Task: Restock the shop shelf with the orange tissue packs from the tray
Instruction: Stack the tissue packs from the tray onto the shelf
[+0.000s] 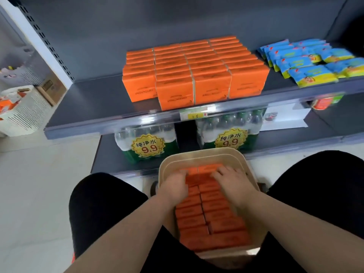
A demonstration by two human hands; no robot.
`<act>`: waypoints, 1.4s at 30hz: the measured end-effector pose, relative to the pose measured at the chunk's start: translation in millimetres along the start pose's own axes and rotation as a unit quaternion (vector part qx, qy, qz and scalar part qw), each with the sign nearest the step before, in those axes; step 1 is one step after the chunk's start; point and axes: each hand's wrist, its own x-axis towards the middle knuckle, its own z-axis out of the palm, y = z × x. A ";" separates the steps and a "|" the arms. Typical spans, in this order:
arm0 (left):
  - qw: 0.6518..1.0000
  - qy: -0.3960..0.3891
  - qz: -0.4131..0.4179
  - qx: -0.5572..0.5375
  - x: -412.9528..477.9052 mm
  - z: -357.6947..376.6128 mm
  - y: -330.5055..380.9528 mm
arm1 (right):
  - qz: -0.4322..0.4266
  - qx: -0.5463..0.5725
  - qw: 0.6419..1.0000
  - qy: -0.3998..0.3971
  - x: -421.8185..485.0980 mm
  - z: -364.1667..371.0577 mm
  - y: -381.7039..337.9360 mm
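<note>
Your left hand [174, 186] has its fingers curled down over the far left edge of the packs [212, 217] and appears to grip them. Your right hand [234, 180] lies with fingers spread across the tops opposite; blur and a hidden thumb mean I cannot tell whether it grips or only presses. The packs sit tight in two rows in the tray [202, 152] between your knees, well below the shelf [94, 107]. Risk one: lifting several loose packs squeezed between two hands, since the middle ones could drop out if side pressure slackens. Risk two: tight packing may drag neighbours or tip the tray. Risk three: the stack [197, 75] stands at the shelf lip, so a careless placement could push front packs off. Bare shelf lies to its left.
</note>
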 end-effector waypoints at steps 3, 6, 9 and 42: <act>0.996 -0.072 -0.034 0.028 -9.9 30.7 -11.7 | 0.029 -0.007 0.996 -0.081 -19.0 31.5 9.5; 0.987 -0.134 -0.029 0.081 -10.5 50.0 -18.1 | 0.043 0.013 0.990 -0.135 -26.5 53.8 10.9; 0.982 -0.154 -0.026 0.111 -5.9 59.0 -18.4 | 0.048 0.054 0.979 -0.192 -28.2 73.2 7.8; 0.908 -0.369 -0.054 0.190 13.3 123.2 -19.5 | 0.129 0.065 0.983 -0.110 -16.2 66.8 1.2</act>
